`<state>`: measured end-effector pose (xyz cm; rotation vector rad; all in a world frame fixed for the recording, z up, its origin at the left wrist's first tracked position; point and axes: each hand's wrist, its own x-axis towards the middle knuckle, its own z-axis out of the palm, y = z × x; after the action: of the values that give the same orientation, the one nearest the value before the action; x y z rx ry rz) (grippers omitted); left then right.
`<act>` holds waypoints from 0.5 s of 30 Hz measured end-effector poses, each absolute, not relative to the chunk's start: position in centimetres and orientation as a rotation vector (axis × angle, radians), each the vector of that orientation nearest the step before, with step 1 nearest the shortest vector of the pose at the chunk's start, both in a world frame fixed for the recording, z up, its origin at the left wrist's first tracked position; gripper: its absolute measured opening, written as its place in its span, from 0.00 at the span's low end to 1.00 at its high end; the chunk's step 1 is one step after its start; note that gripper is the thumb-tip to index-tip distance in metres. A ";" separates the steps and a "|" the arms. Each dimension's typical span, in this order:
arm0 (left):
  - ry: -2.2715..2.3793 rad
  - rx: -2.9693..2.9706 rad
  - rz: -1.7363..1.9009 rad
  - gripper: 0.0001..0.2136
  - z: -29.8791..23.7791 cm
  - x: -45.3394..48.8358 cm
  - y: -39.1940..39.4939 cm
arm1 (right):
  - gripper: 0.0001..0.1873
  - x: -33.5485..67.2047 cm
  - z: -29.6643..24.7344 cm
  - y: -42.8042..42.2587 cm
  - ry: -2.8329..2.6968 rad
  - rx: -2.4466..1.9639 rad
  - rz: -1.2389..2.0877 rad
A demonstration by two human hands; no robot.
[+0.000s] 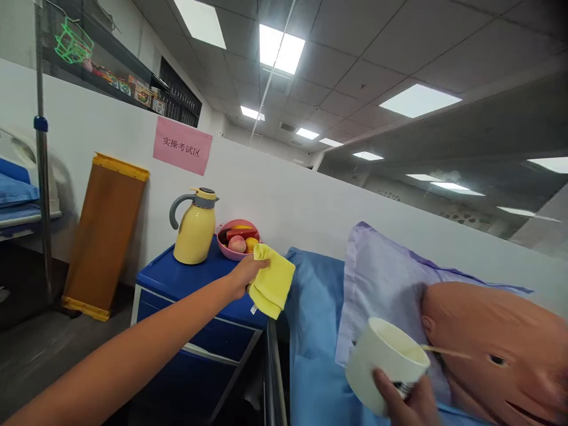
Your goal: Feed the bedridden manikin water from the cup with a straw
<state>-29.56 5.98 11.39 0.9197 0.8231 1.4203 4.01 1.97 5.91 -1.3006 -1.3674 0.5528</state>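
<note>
My left hand [245, 273] reaches out over the blue bedside cabinet [177, 278] and is closed on a yellow cloth [270, 285] that hangs from its fingers. At the lower right my right hand [406, 399] grips a white paper cup [384, 361] from below; a thin stick [446, 352] juts from the cup's rim. The cup is held just beside the head of a training manikin [497, 349], which lies on a lilac pillow [381, 278].
On the cabinet stand a yellow thermos jug [195, 228] and a pink bowl of fruit [237, 239]. A blue sheet [310, 319] covers the bed. An orange board [104, 234] leans on the white partition, and a metal pole [43, 154] stands at the left.
</note>
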 end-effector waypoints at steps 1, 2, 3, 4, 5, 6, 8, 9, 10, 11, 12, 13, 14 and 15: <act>0.810 0.830 1.433 0.13 10.5 -31.5 6.2 | 0.39 1.3 6.2 2.8 -1.393 -1.267 0.593; 0.811 0.756 1.438 0.14 9.4 -33.4 6.5 | 0.39 -1.4 6.3 3.7 -1.406 -1.227 0.649; 0.816 0.691 1.431 0.14 8.3 -35.3 6.7 | 0.39 -4.0 6.2 4.7 -1.397 -1.188 0.714; 0.825 0.649 1.417 0.14 7.0 -37.0 7.0 | 0.38 -6.6 5.9 5.7 -1.392 -1.136 0.804; 0.840 0.617 1.397 0.15 5.7 -38.6 7.4 | 0.38 -9.0 5.5 6.7 -1.361 -1.058 0.890; 0.856 0.590 1.377 0.15 4.3 -40.1 7.7 | 0.37 -11.4 5.0 7.6 -1.351 -0.978 0.985; 0.894 0.545 1.351 0.16 1.8 -42.5 8.5 | 0.38 -15.5 3.7 9.3 -1.334 -0.886 1.118; 0.909 0.526 1.346 0.16 0.8 -43.5 8.9 | 0.38 -17.3 3.1 10.1 -1.334 -0.869 1.157; 0.923 0.514 1.349 0.16 -0.2 -44.3 9.3 | 0.38 -18.9 2.5 10.8 -1.329 -0.872 1.174; 0.933 0.510 1.353 0.16 -0.9 -44.9 9.7 | 0.38 -20.3 1.9 11.4 -1.322 -0.882 1.180; 0.940 0.516 1.357 0.16 -1.5 -45.5 10.1 | 0.37 -21.5 1.3 12.0 -1.317 -0.894 1.177; 0.945 0.532 1.360 0.16 -1.9 -45.9 10.5 | 0.37 -22.4 0.8 12.6 -1.311 -0.903 1.166; 0.947 0.559 1.363 0.15 -2.2 -46.2 10.9 | 0.37 -23.2 0.3 13.1 -1.312 -0.905 1.152; 0.947 0.596 1.365 0.15 -2.5 -46.4 11.2 | 0.37 -23.8 -0.1 13.5 -1.318 -0.906 1.136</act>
<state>-46.40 11.21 -2.45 0.5962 0.9465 1.3653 -23.84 13.54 -0.06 -0.9059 -1.3180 1.1358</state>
